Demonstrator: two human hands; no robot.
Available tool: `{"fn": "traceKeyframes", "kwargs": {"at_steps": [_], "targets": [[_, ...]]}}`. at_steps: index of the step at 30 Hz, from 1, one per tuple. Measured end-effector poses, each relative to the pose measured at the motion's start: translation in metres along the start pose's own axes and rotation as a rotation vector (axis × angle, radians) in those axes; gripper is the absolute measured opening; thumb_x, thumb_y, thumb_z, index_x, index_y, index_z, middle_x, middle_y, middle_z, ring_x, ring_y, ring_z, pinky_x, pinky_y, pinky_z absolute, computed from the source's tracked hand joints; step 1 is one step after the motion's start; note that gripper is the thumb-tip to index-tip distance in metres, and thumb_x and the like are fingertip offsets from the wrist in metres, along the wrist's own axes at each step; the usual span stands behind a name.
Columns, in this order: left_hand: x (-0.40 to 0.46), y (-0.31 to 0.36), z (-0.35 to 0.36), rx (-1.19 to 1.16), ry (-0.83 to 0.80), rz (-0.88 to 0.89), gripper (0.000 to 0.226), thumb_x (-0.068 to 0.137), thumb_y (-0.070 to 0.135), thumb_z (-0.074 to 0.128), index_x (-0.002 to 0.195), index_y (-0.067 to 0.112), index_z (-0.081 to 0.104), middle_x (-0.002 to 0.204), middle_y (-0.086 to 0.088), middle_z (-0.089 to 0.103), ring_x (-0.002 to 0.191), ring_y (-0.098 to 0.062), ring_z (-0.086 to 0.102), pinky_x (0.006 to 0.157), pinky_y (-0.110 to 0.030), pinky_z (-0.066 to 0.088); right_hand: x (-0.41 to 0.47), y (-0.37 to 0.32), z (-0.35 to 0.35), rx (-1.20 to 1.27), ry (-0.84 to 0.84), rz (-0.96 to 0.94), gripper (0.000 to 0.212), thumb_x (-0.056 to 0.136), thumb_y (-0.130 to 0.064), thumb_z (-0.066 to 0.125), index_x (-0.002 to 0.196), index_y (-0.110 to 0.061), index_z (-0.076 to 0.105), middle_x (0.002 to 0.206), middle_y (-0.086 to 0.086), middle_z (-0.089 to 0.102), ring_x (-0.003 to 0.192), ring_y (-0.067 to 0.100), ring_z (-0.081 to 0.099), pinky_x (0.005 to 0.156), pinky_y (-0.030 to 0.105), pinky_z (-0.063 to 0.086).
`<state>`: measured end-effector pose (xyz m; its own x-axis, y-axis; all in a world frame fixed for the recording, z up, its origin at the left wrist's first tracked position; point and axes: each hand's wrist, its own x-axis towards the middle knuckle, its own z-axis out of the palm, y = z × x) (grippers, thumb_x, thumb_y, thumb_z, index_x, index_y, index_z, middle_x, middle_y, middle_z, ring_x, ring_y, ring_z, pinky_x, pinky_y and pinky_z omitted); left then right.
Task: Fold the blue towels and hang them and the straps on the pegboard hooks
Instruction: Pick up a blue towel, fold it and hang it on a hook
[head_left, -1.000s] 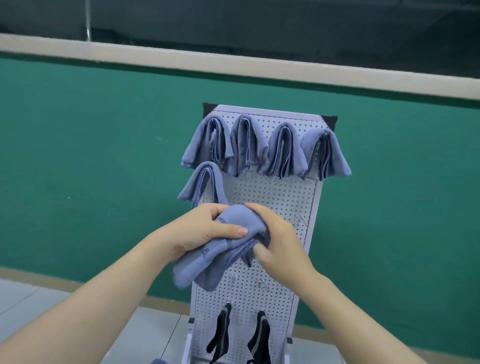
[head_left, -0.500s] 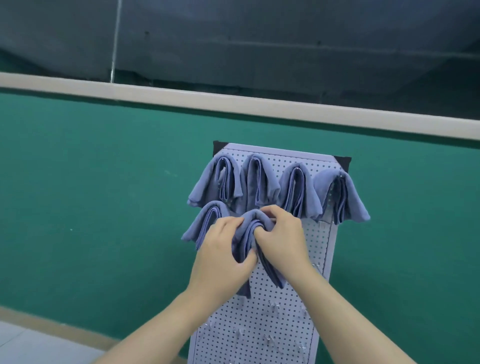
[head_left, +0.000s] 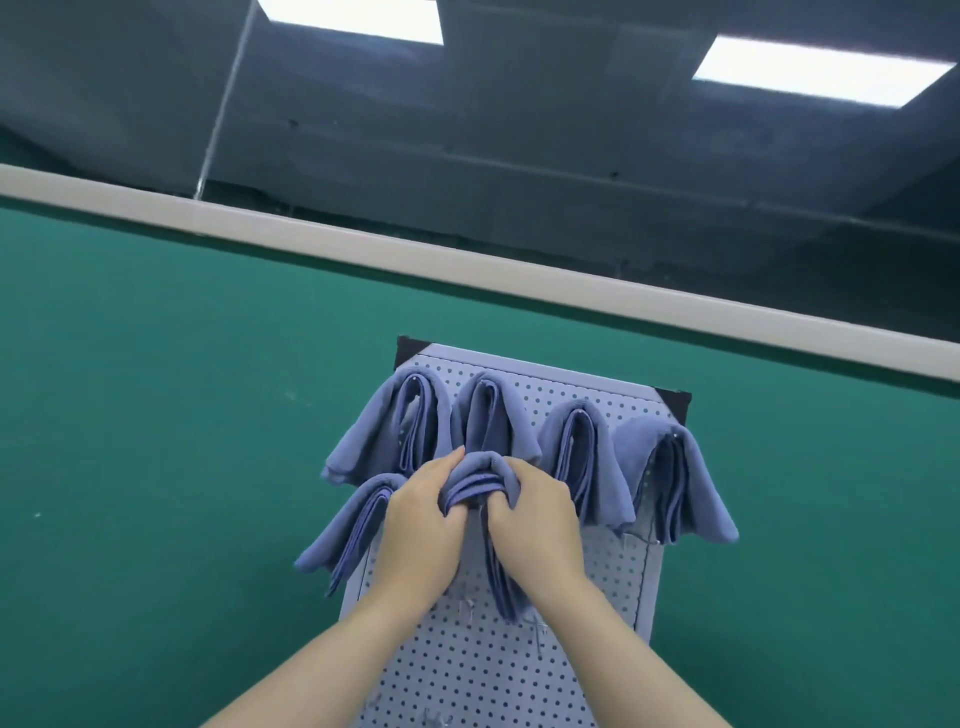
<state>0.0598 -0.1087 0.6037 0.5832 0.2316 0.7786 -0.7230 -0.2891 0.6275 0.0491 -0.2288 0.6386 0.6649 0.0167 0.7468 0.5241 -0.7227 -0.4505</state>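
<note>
Against the green wall (head_left: 156, 415), pegboard (head_left: 467, 665) now lower in view, both hands (head_left: 485, 512) still clutching the sixth folded towel (head_left: 475, 480).

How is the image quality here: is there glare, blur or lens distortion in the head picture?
Head view: two ceiling light panels are blown out to white; the pale wall band runs tilted, the wide-angle look; the pegboard holes look soft; both hands, left hand and right hand, and the folded towel they grip are evenly lit, without hard shadows.
</note>
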Motion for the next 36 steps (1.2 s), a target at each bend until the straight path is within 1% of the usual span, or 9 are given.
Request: {"fn": "traceKeyframes", "kwargs": {"at_steps": [4,10,14,18,22,29,31,33,36], "targets": [[0.011,-0.027,0.01,-0.02,-0.033,-0.058,0.052,0.094,-0.003,0.057,0.137,0.025,0.065,0.118,0.016,0.07,0.114,-0.004,0.064,0.1,-0.023,0.05,0.013,0.019,0.02,-0.054,-0.023,0.023,0.025,0.095,-0.009,0.048,0.092,-0.028,0.064,0.076,-0.006,0.065,0.066,0.016,0.057,0.057,0.032,0.043],[0.01,-0.059,0.021,-0.017,-0.105,-0.055,0.051,0.09,-0.008,0.048,0.11,0.031,0.074,0.09,0.01,0.075,0.083,-0.007,0.067,0.076,-0.032,0.056,0.014,0.048,0.049,-0.111,-0.038,0.101,0.024,0.097,-0.01,0.049,0.076,-0.023,0.054,0.071,0.001,0.06,0.063,0.02,0.055,0.053,0.033,0.038],[-0.002,-0.064,0.03,-0.07,-0.064,-0.08,0.037,0.094,-0.004,0.048,0.096,0.025,0.071,0.069,0.003,0.063,0.059,-0.004,0.045,0.057,-0.022,0.039,0.001,0.056,0.064,-0.064,0.049,0.126,0.035,0.095,-0.01,0.051,0.066,-0.029,0.045,0.061,-0.002,0.054,0.055,0.013,0.046,0.05,0.029,0.032],[-0.032,-0.067,0.044,-0.152,-0.005,-0.329,0.021,0.087,-0.006,0.047,0.074,0.009,0.053,0.054,0.006,0.046,0.05,-0.008,0.034,0.047,-0.021,0.032,-0.015,0.061,0.074,0.0,0.113,0.16,0.039,0.093,-0.009,0.057,0.06,-0.025,0.043,0.051,-0.007,0.047,0.048,0.011,0.04,0.046,0.024,0.031],[-0.057,-0.067,0.041,-0.19,-0.021,-0.353,0.033,0.089,-0.011,0.045,0.068,0.015,0.047,0.052,0.01,0.042,0.048,-0.004,0.031,0.045,-0.014,0.029,-0.028,0.068,0.075,0.086,0.087,0.218,0.045,0.091,-0.01,0.059,0.054,-0.02,0.035,0.04,-0.007,0.035,0.044,0.012,0.028,0.045,0.023,0.023],[-0.083,-0.071,0.018,0.016,-0.147,-0.316,0.026,0.104,0.012,0.051,0.104,0.033,0.066,0.074,0.024,0.064,0.068,0.0,0.054,0.061,-0.01,0.041,-0.067,0.067,0.066,0.093,-0.037,0.256,0.04,0.1,-0.024,0.059,0.062,-0.016,0.05,0.05,-0.005,0.043,0.048,0.01,0.033,0.048,0.025,0.028],[-0.098,-0.066,0.005,0.084,-0.252,-0.303,0.039,0.105,0.015,0.052,0.136,0.037,0.057,0.118,0.023,0.068,0.104,0.003,0.062,0.087,-0.009,0.046,-0.087,0.065,0.059,0.141,-0.062,0.285,0.026,0.101,-0.03,0.06,0.081,-0.016,0.069,0.067,-0.005,0.063,0.06,0.005,0.051,0.057,0.025,0.042],[-0.121,-0.062,-0.014,0.165,-0.371,-0.347,0.056,0.105,0.019,0.054,0.157,0.029,0.037,0.151,0.014,0.049,0.141,-0.005,0.045,0.117,-0.029,0.04,-0.115,0.059,0.05,0.205,-0.096,0.349,0.024,0.103,-0.03,0.06,0.117,-0.017,0.075,0.104,-0.009,0.074,0.095,0.003,0.066,0.083,0.022,0.053],[-0.17,-0.068,-0.046,0.235,-0.481,-0.484,0.059,0.104,0.025,0.059,0.158,0.023,0.037,0.153,0.009,0.046,0.144,-0.011,0.043,0.122,-0.035,0.035,-0.168,0.054,0.041,0.305,-0.137,0.434,0.034,0.102,-0.025,0.064,0.132,-0.012,0.069,0.119,-0.009,0.072,0.1,-0.01,0.063,0.088,0.006,0.047]]}}
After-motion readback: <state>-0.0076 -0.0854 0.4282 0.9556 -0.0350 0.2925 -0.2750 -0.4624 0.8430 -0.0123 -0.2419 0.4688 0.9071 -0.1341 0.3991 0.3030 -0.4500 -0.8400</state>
